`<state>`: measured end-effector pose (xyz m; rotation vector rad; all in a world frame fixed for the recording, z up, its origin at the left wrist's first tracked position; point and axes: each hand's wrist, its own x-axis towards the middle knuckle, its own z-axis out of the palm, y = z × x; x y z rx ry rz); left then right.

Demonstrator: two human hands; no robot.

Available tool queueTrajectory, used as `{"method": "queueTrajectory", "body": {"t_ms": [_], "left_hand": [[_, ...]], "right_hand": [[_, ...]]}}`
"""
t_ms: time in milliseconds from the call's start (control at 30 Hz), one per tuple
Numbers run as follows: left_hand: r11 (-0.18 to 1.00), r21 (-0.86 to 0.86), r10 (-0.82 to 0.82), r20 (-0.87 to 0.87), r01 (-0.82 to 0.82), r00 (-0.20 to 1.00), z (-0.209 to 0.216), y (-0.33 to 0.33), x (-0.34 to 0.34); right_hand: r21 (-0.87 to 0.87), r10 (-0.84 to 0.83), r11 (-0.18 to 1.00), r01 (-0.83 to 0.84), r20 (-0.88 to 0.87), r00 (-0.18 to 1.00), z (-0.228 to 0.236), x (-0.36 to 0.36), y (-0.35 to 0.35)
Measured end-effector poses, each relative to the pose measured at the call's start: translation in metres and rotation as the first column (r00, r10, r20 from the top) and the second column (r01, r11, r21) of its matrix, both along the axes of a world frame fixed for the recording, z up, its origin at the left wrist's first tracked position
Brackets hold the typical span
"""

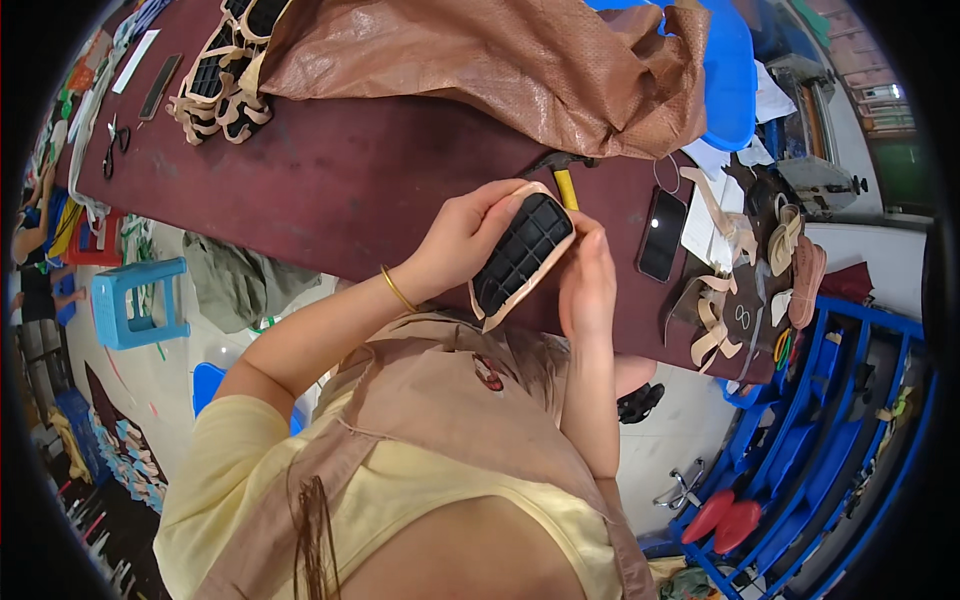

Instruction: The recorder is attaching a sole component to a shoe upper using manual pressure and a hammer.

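Observation:
A sandal footbed (522, 254), black with a raised grid and a beige border, is held tilted in front of me over the table's near edge. My left hand (468, 232) grips its upper left edge, thumb pressed on the black underside near the far end. On the other side, my right hand (588, 280) is closed at the right edge, fingertips against the beige border; part of its grip is hidden. Just beyond the footbed lies a hammer (565, 185) with a yellow handle, partly covered by the footbed and my right hand.
Across the dark red table (330, 190) lies a brown woven sack (480, 60). Similar strapped footbeds (222, 85) are piled at its left. Scissors (115, 145) lie far left. On the right are a phone (662, 235), beige straps (715, 320) and a blue rack (810, 440).

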<state>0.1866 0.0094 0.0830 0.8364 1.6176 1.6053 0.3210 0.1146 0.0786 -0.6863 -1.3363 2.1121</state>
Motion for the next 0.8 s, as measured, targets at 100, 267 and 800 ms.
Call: {"method": "queueTrajectory", "body": {"t_ms": [100,267,800], "left_hand": [[1.000,-0.002,0.009,0.046,-0.009,0.999,-0.002,0.006,0.001],[0.999,-0.051,-0.003,-0.013,0.002,1.000,-0.008,-0.002,0.001],[0.954,-0.298,-0.040,-0.148,-0.006,0.988,-0.024,-0.012,-0.016]], "right_hand": [[0.611,-0.238,0.789,-0.068,0.404,0.883,-0.004,-0.010,-0.005],[0.508,-0.086,0.847,-0.159,0.426,0.901,-0.007,-0.007,0.000],[0.695,-0.214,0.091,-0.713,0.713,0.668,0.004,-0.039,0.005]]}}
